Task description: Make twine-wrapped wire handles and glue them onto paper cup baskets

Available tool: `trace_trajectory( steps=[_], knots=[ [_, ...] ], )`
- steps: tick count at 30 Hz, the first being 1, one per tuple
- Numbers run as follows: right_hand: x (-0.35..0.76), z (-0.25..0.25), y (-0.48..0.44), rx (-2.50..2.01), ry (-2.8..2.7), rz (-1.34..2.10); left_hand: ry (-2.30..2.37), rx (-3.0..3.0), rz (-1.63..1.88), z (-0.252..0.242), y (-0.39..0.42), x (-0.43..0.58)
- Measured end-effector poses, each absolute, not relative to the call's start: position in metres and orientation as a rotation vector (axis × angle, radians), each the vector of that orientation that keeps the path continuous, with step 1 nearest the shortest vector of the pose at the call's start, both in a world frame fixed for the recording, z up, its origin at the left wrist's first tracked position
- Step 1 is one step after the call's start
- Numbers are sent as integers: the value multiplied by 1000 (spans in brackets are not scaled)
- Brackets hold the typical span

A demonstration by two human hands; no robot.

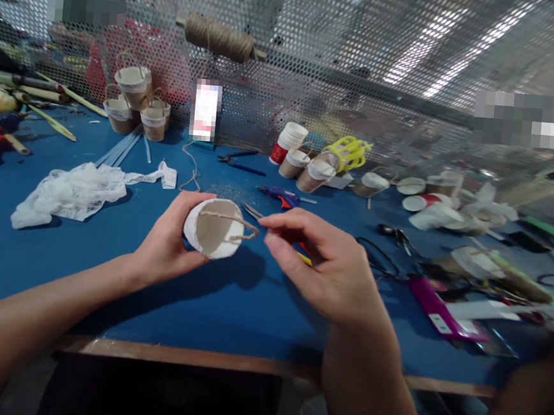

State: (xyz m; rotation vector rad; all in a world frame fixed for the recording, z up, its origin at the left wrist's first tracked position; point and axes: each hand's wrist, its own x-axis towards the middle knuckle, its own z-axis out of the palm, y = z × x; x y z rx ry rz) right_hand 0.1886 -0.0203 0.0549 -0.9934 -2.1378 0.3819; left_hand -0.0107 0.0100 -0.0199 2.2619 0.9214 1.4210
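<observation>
My left grip [166, 237] is closed around the side of a small cup [210, 234], which I hold above the middle of a blue desk [153, 313]. The cup is tilted so that its round mouth faces me, showing a pale inside and a white, rough-edged rim. A thin twine handle [228, 216] loops across the mouth and out past the rim on the right.

My right grip [320, 262] is just beside the outer bend of that loop, thumb and forefinger set narrowly together. I cannot tell whether they touch the twine. A pair of metal blades [252, 212] points out past my fingertips; whether I hold them or they lie behind, I cannot tell.

Beyond my left grip, crumpled white lace [71, 194] lies on the desk, with flat pale-blue strips [121, 147] behind it. Farther back stands a stack of handled cups [132, 80], brown below and white at the rim. A spool of twine [218, 38] hangs against a perforated metal screen [296, 87], one strand trailing down to the desk.

Past my right grip are a blue glue gun [280, 196], blue-handled pliers [246, 167], and a red-and-white paper cup stack [286, 143] near a yellow openwork piece [348, 154]. At the far right, a purple box [446, 313] lies among blurred clutter.
</observation>
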Motion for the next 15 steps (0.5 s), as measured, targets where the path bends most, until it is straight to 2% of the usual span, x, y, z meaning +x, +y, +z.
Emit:
trace_trajectory(
  steps=[3, 15],
  knots=[
    [186, 52, -20, -978, -2182, 403, 925, 2260, 1420, -19, 9, -10],
    [180, 45, -19, -1006, -2231, 89, 943, 2286, 1412, -17, 7, -9]
  ],
)
